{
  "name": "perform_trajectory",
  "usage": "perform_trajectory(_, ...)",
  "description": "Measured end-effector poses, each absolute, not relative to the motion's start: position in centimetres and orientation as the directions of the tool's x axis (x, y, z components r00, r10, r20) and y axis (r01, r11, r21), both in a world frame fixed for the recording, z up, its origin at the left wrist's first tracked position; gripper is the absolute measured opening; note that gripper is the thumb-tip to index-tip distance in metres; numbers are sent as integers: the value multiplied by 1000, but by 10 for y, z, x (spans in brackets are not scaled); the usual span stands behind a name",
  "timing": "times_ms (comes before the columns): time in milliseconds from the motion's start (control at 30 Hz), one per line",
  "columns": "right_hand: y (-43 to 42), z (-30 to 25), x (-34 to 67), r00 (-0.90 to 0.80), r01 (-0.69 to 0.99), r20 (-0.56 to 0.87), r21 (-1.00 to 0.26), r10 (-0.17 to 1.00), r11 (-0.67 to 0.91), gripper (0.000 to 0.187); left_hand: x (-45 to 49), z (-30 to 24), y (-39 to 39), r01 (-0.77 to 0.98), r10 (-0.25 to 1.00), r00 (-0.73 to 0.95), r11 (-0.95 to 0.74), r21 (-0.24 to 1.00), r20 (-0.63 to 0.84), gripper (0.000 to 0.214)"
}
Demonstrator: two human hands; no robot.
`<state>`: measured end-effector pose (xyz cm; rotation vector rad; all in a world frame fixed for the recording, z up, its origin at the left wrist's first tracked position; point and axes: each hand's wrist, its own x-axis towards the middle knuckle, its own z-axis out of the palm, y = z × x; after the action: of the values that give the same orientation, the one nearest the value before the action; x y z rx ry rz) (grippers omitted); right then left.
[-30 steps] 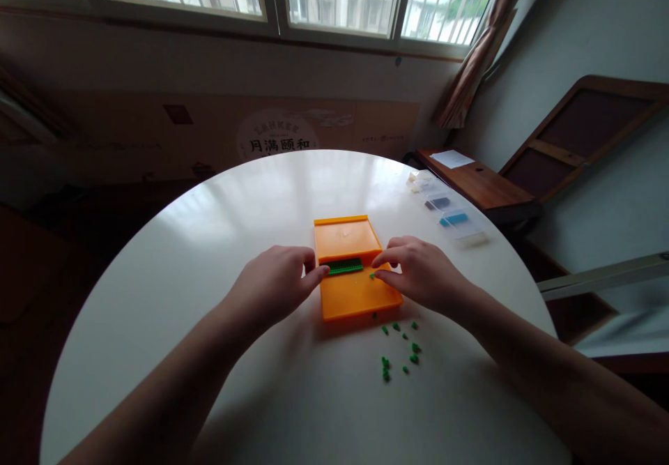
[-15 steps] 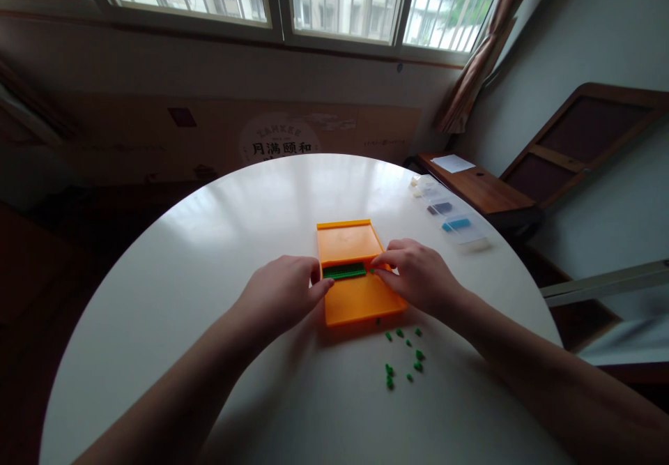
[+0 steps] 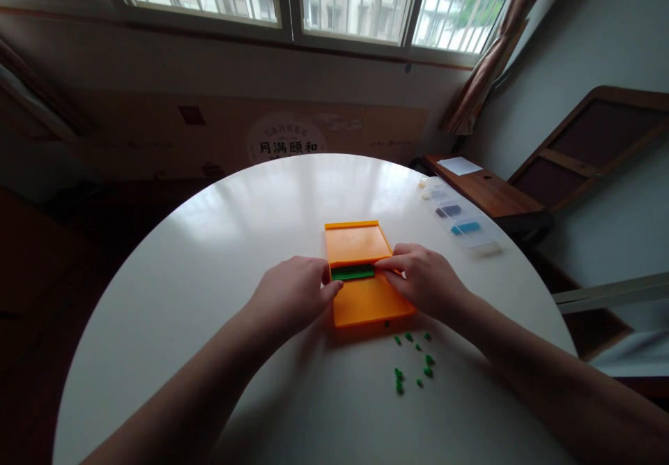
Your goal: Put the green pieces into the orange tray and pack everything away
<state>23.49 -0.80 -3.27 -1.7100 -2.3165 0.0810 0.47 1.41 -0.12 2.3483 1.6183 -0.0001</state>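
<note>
An orange plastic tray [image 3: 373,305] lies on the white table, with a second orange panel [image 3: 358,242] at its far side. Across its middle runs a narrow row of small green pieces [image 3: 352,272]. My left hand [image 3: 300,287] is closed on the tray's left edge, its thumb on top near the row's left end. My right hand [image 3: 426,280] reaches over the right edge, fingers drawn together at the row's right end; what they hold, if anything, is hidden. Loose small green pieces [image 3: 428,360] lie in front of the tray.
The round white table [image 3: 182,298] fills the lower view. Clear plastic bags [image 3: 473,231] with blue, dark and pale pieces lie near its right rim. Beyond it stands a wooden chair [image 3: 502,189] with a sheet of paper [image 3: 460,166] on it.
The view has shifted slightly, moving everything a little to the right. My right fingertips have come to the row's end, and the green piece seen by them earlier is no longer visible separately.
</note>
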Motion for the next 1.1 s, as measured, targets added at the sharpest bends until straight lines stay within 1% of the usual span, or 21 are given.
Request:
perform_trajectory(267, -9, -33, 235, -269, 931, 167, -206, 949, 300, 24, 5, 0, 13, 912, 915, 373, -330, 243, -154, 33)
perform_trajectory(533, -6, -33, 231, -278, 933, 180, -183, 944, 310, 25, 5, 0, 13, 912, 915, 374, -332, 242, -154, 31)
perform_trajectory(1100, -7, -32, 234, -287, 920, 204, -212, 936, 329, 24, 5, 1, 13, 919, 918, 360, -319, 232, -165, 32)
